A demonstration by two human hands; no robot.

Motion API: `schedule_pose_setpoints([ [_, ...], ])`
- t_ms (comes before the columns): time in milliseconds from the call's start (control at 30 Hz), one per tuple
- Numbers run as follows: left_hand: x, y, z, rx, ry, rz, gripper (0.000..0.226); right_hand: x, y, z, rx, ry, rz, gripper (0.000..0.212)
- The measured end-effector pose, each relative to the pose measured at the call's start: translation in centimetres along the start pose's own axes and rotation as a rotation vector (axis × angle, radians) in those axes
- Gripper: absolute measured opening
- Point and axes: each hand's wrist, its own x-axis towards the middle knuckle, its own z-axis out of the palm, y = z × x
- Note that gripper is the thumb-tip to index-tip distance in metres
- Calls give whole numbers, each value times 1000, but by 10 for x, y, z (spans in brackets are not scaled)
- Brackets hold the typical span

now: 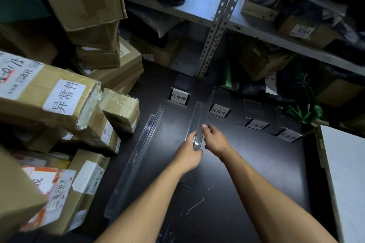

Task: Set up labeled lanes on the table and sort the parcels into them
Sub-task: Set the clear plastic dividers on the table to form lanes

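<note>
Both the left hand (pixel 189 153) and right hand (pixel 215 140) grip a clear acrylic divider (pixel 197 122) standing on the dark bench (pixel 256 163) between two label stands (pixel 178 96). Another divider (pixel 136 156), seemingly several stacked strips, lies left beside piled parcels (pixel 59 94).

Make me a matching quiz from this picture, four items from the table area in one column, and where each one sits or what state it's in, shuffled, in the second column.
Items
1. clear divider strip
2. stack of clear strips
3. four sign holders
4. green bag

States
A. standing in a row across the dark table
B. gripped between left hand and right hand
C. at the table's far right edge, below the shelf
D. lying untouched beside the cardboard parcels

Pairs: 1-B, 2-D, 3-A, 4-C
</note>
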Motion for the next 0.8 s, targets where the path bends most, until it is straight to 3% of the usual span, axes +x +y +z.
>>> schedule_pose_setpoints([
  [333, -37, -8, -56, 28, 299, 206, 38, -55, -33, 18, -264, 333, -289, 52],
  [667, -85, -57, -107, 253, 475, 195, 39, -118, -62, 100, -249, 96, -404, 44],
  [733, -92, -73, -112, 367, 440, 122, 46, -128, -60, 116, -217, 58, -382, 44],
  [800, -97, -88, -115, 334, 311, 15, 56, -136, -57, 131, -192, 5, -345, 46],
])
